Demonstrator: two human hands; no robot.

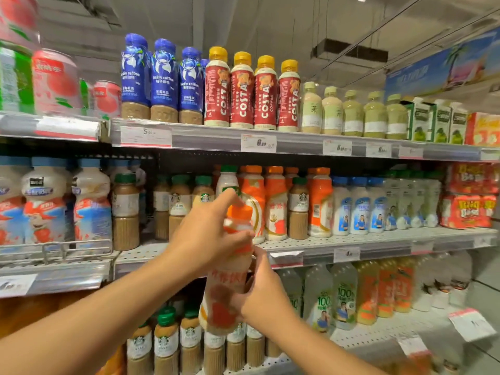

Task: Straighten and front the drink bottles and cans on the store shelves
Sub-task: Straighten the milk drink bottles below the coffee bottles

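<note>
We hold an orange-capped white plastic bottle (228, 269) in front of the perforated middle shelf (351, 239), off its surface. Our left hand (208, 234) grips its neck; our right hand (263, 288) clasps its body.

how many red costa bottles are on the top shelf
4 in front, side by side on the top shelf: first, second, third and fourth, left to right. More may stand hidden behind them.

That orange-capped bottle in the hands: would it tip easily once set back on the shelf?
Probably a bit tippy: the orange-capped bottle is tall and slim. It looks full, so likely heavy for its size. Its glossy sleeve may be slippery, which could be why the left hand and right hand both grip it.
</note>
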